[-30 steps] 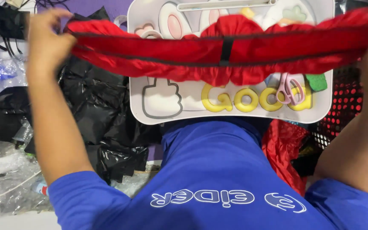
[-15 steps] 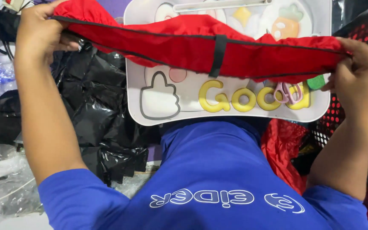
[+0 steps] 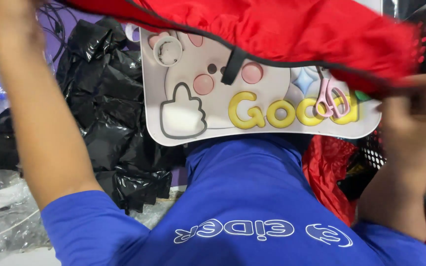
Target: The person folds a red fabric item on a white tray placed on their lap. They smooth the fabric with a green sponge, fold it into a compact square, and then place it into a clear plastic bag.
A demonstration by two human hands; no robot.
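Crumpled black plastic bags (image 3: 109,93) left

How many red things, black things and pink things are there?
Red: 2, the red cloth that both hands hold, and a red heap lower right.
Black: 1, the black plastic bags.
Pink: 1, the scissors on the white tray.
Total: 4.
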